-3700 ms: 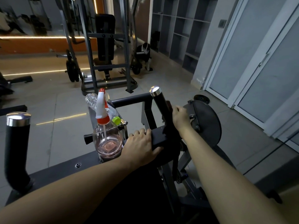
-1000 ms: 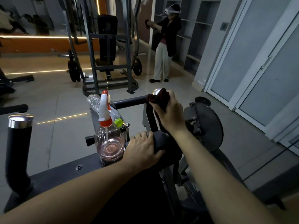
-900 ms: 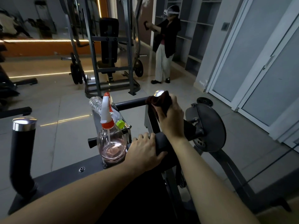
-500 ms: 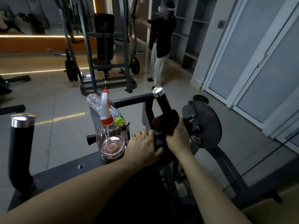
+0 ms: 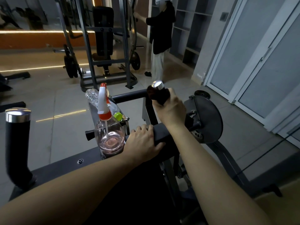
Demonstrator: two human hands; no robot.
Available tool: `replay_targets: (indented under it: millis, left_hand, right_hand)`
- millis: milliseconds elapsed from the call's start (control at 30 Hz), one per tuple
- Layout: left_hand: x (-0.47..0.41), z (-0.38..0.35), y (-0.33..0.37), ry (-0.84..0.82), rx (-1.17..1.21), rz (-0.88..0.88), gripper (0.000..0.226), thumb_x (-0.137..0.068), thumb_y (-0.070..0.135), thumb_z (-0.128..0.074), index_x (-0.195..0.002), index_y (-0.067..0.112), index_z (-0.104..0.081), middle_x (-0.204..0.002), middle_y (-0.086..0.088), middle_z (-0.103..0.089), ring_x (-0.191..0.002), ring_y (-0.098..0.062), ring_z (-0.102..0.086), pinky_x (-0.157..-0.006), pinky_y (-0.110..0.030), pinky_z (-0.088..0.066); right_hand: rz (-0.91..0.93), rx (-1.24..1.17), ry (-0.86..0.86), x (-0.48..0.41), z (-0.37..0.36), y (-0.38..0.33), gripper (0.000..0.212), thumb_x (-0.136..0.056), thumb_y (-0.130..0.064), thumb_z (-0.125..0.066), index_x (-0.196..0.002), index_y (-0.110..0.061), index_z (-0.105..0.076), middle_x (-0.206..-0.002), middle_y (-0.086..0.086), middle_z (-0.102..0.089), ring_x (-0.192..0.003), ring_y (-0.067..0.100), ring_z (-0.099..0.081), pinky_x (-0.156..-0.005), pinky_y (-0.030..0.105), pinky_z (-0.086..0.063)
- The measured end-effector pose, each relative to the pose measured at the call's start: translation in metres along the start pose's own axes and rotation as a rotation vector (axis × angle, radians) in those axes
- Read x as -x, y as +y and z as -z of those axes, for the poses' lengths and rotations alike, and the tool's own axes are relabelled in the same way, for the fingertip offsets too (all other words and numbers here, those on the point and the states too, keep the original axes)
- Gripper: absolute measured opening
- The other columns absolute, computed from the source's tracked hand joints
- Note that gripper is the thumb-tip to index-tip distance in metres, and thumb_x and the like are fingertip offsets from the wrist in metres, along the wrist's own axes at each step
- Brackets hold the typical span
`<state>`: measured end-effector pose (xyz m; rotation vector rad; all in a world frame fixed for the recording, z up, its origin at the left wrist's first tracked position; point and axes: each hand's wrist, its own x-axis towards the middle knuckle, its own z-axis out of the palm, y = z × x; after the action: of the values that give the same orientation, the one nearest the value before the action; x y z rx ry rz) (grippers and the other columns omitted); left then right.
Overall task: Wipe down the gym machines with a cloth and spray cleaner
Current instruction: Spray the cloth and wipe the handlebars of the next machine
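**Hand positions and cleaning equipment at the gym machine**

The right hand (image 5: 172, 109) is clamped around a dark reddish cloth (image 5: 156, 95). The cloth is wrapped round the top of the right handle (image 5: 162, 98), directly below its chrome end cap (image 5: 157, 85). The fingers are curled over the cloth, and the cap is left exposed above it.

The left hand (image 5: 142, 141) is closed on the near end of the lower crossbar (image 5: 165, 131), with the fingers laid over the top and the thumb tucked beneath. The two hands are held apart, the right one higher and farther out.

The spray bottle (image 5: 108, 133) stands upright just to the left of the left hand, seated at the edge of the machine frame (image 5: 65, 166). It is clear, holds a shallow layer of pink liquid, and is fitted with a white trigger head on an orange collar. A clear plastic bottle (image 5: 92, 96) with a green cap (image 5: 117, 115) lies behind it.

A black round plate (image 5: 209, 120) is mounted on the machine to the right of the right hand. A second upright handle (image 5: 17, 143), also chrome-capped, rises at the far left.

Across the tiled floor (image 5: 56, 95), a grey rack machine (image 5: 103, 46) is seen. A second person (image 5: 162, 38) stands beside it with one arm raised towards it. Open shelving (image 5: 190, 30) and glazed doors (image 5: 259, 54) line the right wall.
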<state>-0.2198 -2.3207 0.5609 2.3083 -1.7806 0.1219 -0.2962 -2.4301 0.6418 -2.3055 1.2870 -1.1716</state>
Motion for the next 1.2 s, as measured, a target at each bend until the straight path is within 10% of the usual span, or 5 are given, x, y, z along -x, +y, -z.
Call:
replay_targets:
  millis: [400, 667, 867, 1000, 1200]
  left_hand:
    - [0.001, 0.002, -0.001, -0.024, 0.010, -0.024, 0.065, -0.093, 0.070, -0.035, -0.130, 0.016, -0.044, -0.119, -0.010, -0.057, -0.109, -0.029, -0.055, -0.094, -0.045, -0.047]
    - [0.001, 0.001, -0.001, -0.017, 0.005, -0.021, 0.074, -0.091, 0.076, -0.035, -0.133, 0.015, -0.044, -0.121, -0.010, -0.057, -0.111, -0.029, -0.055, -0.096, -0.045, -0.046]
    - [0.001, -0.001, -0.002, -0.005, 0.012, -0.020, 0.073, -0.091, 0.076, -0.033, -0.130, 0.017, -0.045, -0.120, -0.009, -0.057, -0.109, -0.029, -0.055, -0.095, -0.045, -0.046]
    - [0.000, -0.003, -0.002, -0.004, -0.004, -0.028, 0.073, -0.091, 0.076, -0.034, -0.130, 0.016, -0.045, -0.120, -0.010, -0.057, -0.109, -0.029, -0.056, -0.093, -0.044, -0.046]
    - [0.001, 0.001, -0.001, -0.018, -0.013, -0.019, 0.074, -0.091, 0.076, -0.035, -0.132, 0.016, -0.045, -0.122, -0.010, -0.057, -0.111, -0.029, -0.055, -0.096, -0.044, -0.047]
  right_hand:
    - [-0.174, 0.327, -0.248, 0.076, 0.007, 0.054, 0.047, -0.090, -0.032, -0.062, -0.130, -0.016, -0.043, -0.130, 0.010, -0.050, -0.126, 0.032, -0.049, -0.106, 0.050, -0.038]
    - [-0.385, -0.334, -0.158, 0.005, 0.051, 0.016, 0.052, -0.081, -0.014, -0.075, -0.118, -0.015, -0.038, -0.124, 0.009, -0.052, -0.108, 0.028, -0.058, -0.085, 0.037, -0.054]
    - [-0.338, -0.879, -0.592, -0.011, 0.043, 0.016, 0.064, -0.088, -0.061, -0.055, -0.125, -0.008, -0.062, -0.105, 0.017, -0.069, -0.091, 0.022, -0.066, -0.075, 0.031, -0.053]
    - [-0.418, -0.784, -0.465, -0.023, 0.013, 0.041, 0.099, -0.074, -0.091, -0.043, -0.114, -0.003, -0.063, -0.107, 0.024, -0.068, -0.091, 0.033, -0.061, -0.084, 0.048, -0.046]
    - [-0.336, -0.630, -0.176, -0.010, -0.002, 0.038, 0.042, -0.093, -0.046, -0.034, -0.074, -0.012, -0.050, -0.070, 0.008, -0.052, -0.066, 0.020, -0.048, -0.064, 0.035, -0.036]
